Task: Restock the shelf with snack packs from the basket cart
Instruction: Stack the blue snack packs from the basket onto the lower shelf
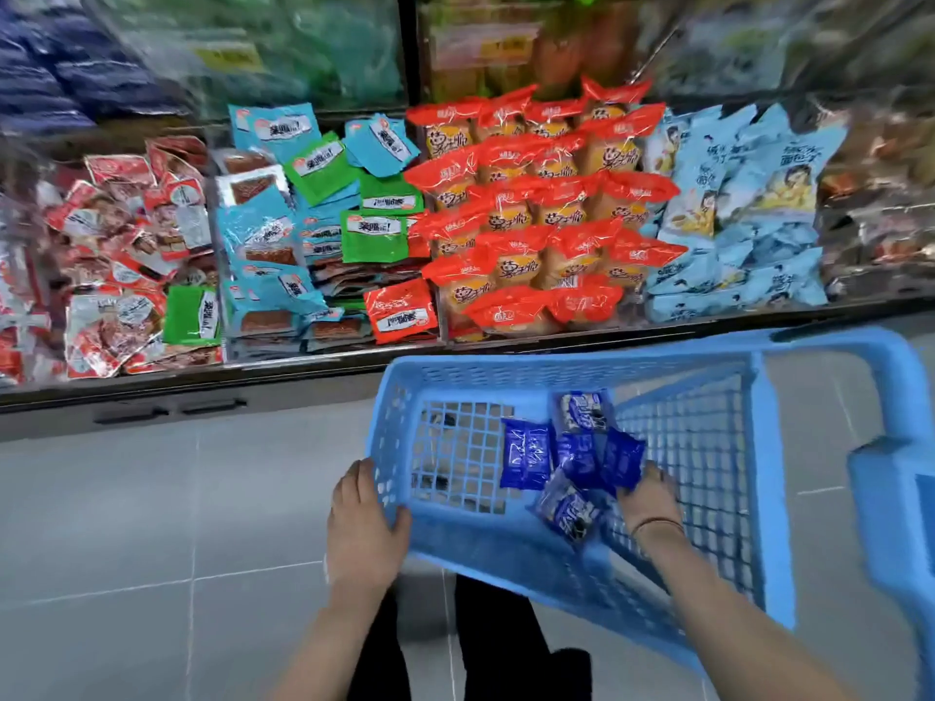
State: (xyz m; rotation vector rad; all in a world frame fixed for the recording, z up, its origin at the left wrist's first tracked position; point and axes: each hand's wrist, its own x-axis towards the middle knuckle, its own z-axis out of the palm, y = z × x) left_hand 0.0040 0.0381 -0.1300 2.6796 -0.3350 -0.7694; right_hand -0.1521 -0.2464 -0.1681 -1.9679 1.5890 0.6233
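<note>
A light blue basket cart (506,543) stands on the floor in front of the shelf (303,364). Several dark blue snack packs (526,455) lie on its mesh bottom. My left hand (362,518) grips the basket's near left corner rim. Inside the basket, my right hand (650,498) reaches down with its fingers on the dark blue packs; the fingertips are hidden behind them. The shelf above holds piles of snack packs: red and white at left, cyan and green packs (313,204), orange packs (541,204) in the middle, pale blue packs (733,210) at right.
The cart's blue handle (890,478) rises at the right. Grey tiled floor (152,523) lies left of the basket. My dark trousers show below, between my arms. A higher shelf with blurred green and blue bags is at the top.
</note>
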